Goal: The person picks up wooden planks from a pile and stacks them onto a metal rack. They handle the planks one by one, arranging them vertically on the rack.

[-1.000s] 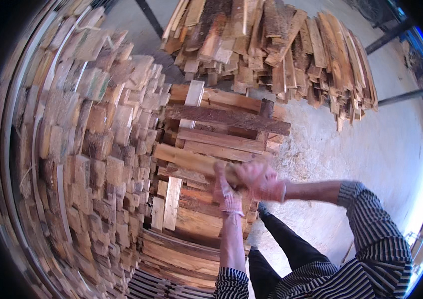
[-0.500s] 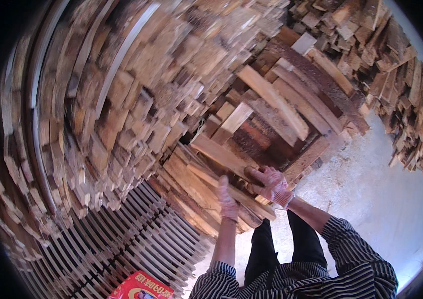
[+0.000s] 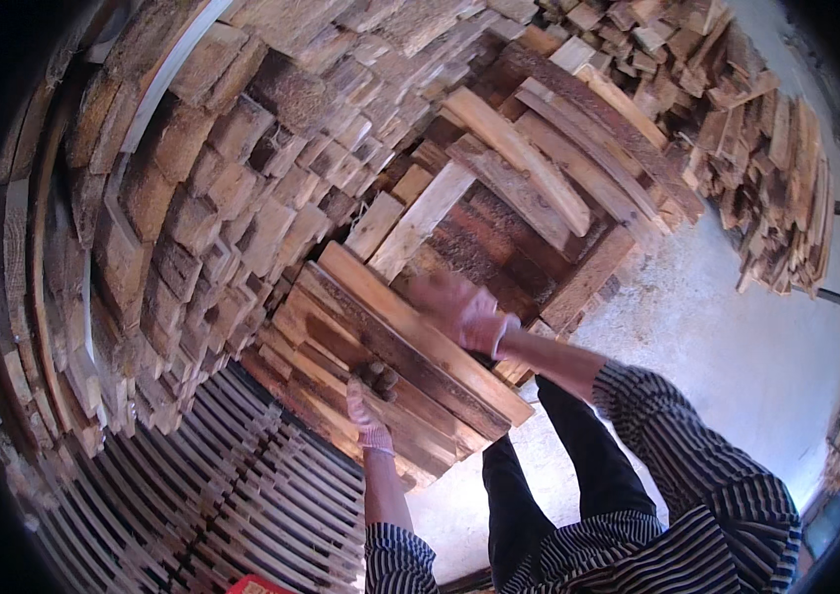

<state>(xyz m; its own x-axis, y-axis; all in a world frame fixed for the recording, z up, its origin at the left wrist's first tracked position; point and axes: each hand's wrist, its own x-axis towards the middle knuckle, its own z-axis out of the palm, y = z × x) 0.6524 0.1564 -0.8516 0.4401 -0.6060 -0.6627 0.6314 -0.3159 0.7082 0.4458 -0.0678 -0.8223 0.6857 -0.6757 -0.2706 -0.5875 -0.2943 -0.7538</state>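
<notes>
A long squared plank [image 3: 410, 327] lies along the right side of a bundle of planks in front of me. My right hand [image 3: 464, 309], in a pinkish knit glove, is beside its right edge; motion blur hides the fingers. Lower on the bundle, my left hand [image 3: 370, 411] wears a similar glove with dark, soiled fingertips. Its thumb stands apart from the bent fingers, close over the lighter planks [image 3: 420, 421], and nothing shows between them. Whether it touches the wood I cannot tell.
A high wall of stacked boards [image 3: 212, 188] rises at the left. Slatted strips [image 3: 232, 475] lie lower left, near a red package [image 3: 256, 586]. Beyond my right hand is a box-like stack of timbers [image 3: 578, 282]. Another wood pile [image 3: 766, 168] stands far right on the pale floor [image 3: 697, 307].
My hands have moved apart: the left has shifted left and down, the right left and up. The view has shifted, and the long plank now shows more fully.
</notes>
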